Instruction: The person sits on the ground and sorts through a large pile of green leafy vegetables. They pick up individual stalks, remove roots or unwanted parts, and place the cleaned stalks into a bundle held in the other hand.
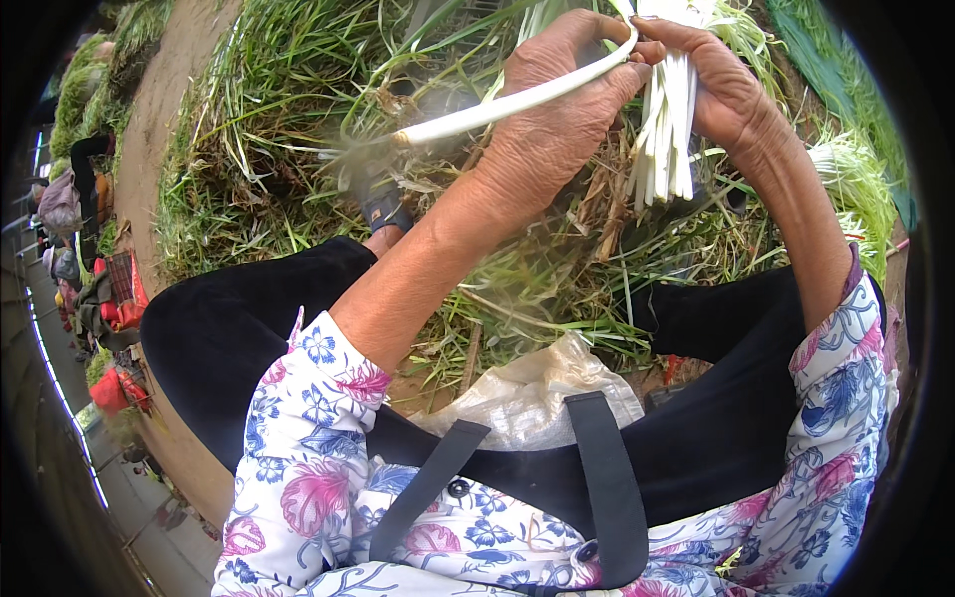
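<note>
My left hand point(556, 112) grips a single white stalk point(507, 110) of a scallion-like plant. Its pale root end points left, and its upper part bends sharply between my fingertips. My right hand point(720, 89) is closed around a bunch of clean white stalks point(665, 142), whose cut ends hang downward. The right fingertips meet the left ones at the bend in the single stalk. The tops of the stalks run out of the picture at the upper edge.
Heaped green plants point(298, 82) and dry trimmings cover the ground. A white woven sack point(537, 395) lies between my black-trousered legs. More trimmed stalks point(850, 179) are piled at right beside a green sheet point(817, 56). Other people and red containers point(112, 388) appear at far left.
</note>
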Available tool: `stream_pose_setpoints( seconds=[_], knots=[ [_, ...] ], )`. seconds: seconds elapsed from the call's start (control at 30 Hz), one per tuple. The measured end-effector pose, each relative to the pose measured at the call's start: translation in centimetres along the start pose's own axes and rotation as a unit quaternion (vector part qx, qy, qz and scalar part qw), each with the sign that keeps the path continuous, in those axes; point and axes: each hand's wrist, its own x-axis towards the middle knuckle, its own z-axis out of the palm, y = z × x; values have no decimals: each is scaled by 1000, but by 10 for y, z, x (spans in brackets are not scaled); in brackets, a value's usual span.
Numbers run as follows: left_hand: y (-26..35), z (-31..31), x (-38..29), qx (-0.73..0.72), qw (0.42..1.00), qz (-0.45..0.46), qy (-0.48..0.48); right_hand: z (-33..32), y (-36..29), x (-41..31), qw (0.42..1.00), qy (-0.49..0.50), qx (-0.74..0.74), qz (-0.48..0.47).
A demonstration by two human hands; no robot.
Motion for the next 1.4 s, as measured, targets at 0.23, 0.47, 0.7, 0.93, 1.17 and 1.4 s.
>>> stream_pose_setpoints(
  seconds=[0.23,0.47,0.7,0.93,1.17,1.4],
  knots=[
    [26,5,-5,170,985,-27,9,14,-17,-6,993,69,11,93],
    [35,16,7,-88,972,-215,42,19,-39,-16,990,49,21,129],
    [45,4,-7,-106,949,-177,-237,0,-48,0,992,105,-70,24],
    [98,-53,-30,94,813,-304,-487,-32,-38,0,965,21,-261,-29],
    [124,-97,-92,140,656,-315,-672,-39,-43,3,953,132,-272,-31],
    [98,-113,-90,521,728,-172,-412,-29,-42,1,955,109,-274,-9]
  ],
)
